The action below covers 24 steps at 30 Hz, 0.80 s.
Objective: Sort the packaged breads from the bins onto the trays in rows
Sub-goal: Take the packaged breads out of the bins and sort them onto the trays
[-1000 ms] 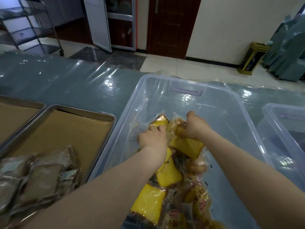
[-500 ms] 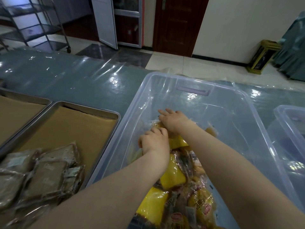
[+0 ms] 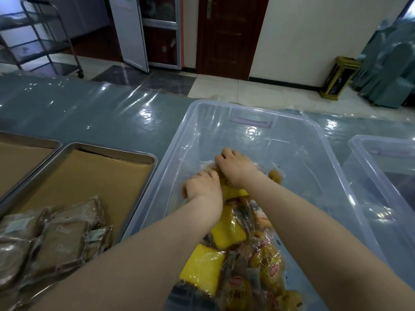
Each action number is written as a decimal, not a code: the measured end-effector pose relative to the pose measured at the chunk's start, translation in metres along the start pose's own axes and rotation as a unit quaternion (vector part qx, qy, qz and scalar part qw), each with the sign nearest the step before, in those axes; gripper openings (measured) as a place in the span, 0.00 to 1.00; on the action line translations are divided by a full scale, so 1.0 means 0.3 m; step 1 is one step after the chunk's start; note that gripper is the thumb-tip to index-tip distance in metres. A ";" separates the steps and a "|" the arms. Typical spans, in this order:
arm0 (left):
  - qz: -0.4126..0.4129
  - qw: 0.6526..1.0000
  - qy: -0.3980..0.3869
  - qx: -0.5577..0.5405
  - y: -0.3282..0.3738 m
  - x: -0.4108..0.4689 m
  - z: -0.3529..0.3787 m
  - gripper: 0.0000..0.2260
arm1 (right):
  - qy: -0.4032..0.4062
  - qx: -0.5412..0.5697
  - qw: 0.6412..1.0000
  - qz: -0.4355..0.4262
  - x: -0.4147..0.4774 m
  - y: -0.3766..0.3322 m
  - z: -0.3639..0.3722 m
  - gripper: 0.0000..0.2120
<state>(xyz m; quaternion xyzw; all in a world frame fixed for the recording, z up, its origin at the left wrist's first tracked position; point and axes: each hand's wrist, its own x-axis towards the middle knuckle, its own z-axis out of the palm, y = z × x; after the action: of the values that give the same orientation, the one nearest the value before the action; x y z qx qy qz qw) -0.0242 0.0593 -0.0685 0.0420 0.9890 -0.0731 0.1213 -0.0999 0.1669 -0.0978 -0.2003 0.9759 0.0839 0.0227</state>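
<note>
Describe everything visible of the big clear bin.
The clear bin is a rectangular tub of translucent plastic with a thick rim and a purple handle on its far wall. It sits on the table between a metal tray and a second bin. Its near half holds packaged breads; the left hand and right hand reach into them.

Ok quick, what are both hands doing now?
Left hand: curled among bread packets, grip hidden, cannot tell.
Right hand: grips a clear-wrapped packet.
</note>
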 end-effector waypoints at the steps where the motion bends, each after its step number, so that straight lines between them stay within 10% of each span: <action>1: 0.003 1.000 0.001 -0.004 -0.003 -0.004 -0.007 0.25 | 0.007 0.010 1.000 0.009 -0.021 0.004 -0.008 0.19; 14: 0.078 0.986 0.140 -0.049 -0.066 -0.172 -0.201 0.25 | 0.161 0.036 0.977 0.131 -0.294 0.035 -0.236 0.17; 24: 0.132 0.887 0.391 -0.208 -0.413 -0.362 -0.340 0.25 | 0.394 0.124 0.895 0.167 -0.318 -0.191 -0.557 0.20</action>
<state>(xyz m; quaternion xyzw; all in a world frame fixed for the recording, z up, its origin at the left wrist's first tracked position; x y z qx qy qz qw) 0.0445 -0.0542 0.0728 0.1714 0.9342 0.1730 -0.2609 0.0085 0.1229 0.0653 -0.0462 0.9263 -0.1210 -0.3538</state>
